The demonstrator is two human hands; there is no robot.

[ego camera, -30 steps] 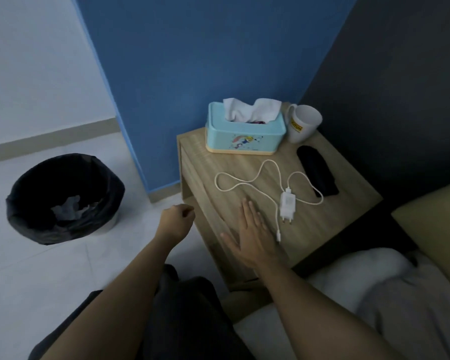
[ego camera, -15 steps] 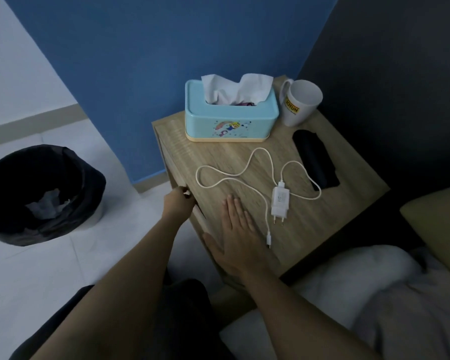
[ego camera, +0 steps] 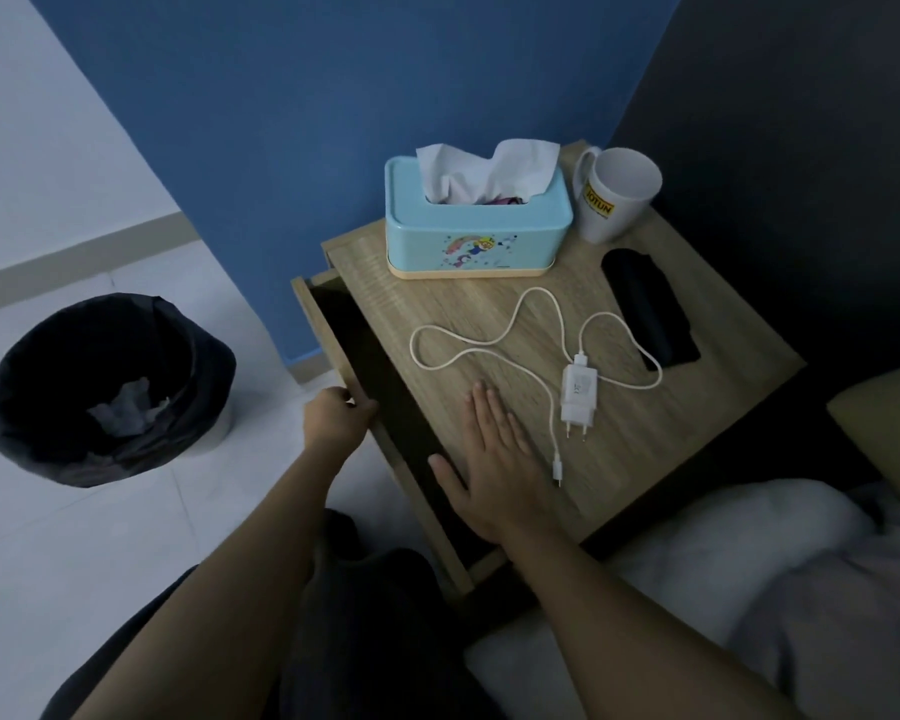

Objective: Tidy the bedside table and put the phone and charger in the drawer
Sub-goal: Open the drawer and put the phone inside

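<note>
1. The bedside table (ego camera: 489,314) stands in the corner, and its drawer (ego camera: 328,350) is pulled partly out towards the left; the inside is too dark to see.
2. The left hand (ego camera: 336,415) grips the top edge of the drawer front, with the fingers curled over it and closed on the wood.
3. The right hand (ego camera: 494,470) lies flat on the table top near the front edge, palm down, with the fingers straight and close together and the thumb held out over the open drawer.
4. The charger (ego camera: 578,394) lies just right of this hand, not touching it. Its long axis runs from near to far, and the two pins point towards the person.
5. Its white cable (ego camera: 515,324) goes in loops over the table, and the free end lies beside the right hand.
6. The phone (ego camera: 648,311), dark and perhaps in a case, lies at the right side, with its long axis from the mug (ego camera: 614,194) towards the near right corner.
7. The tissue box (ego camera: 476,220) stands at the back.
8. Half a second ago the drawer was closed; now it is open. The right hand has stayed in its place.
</note>
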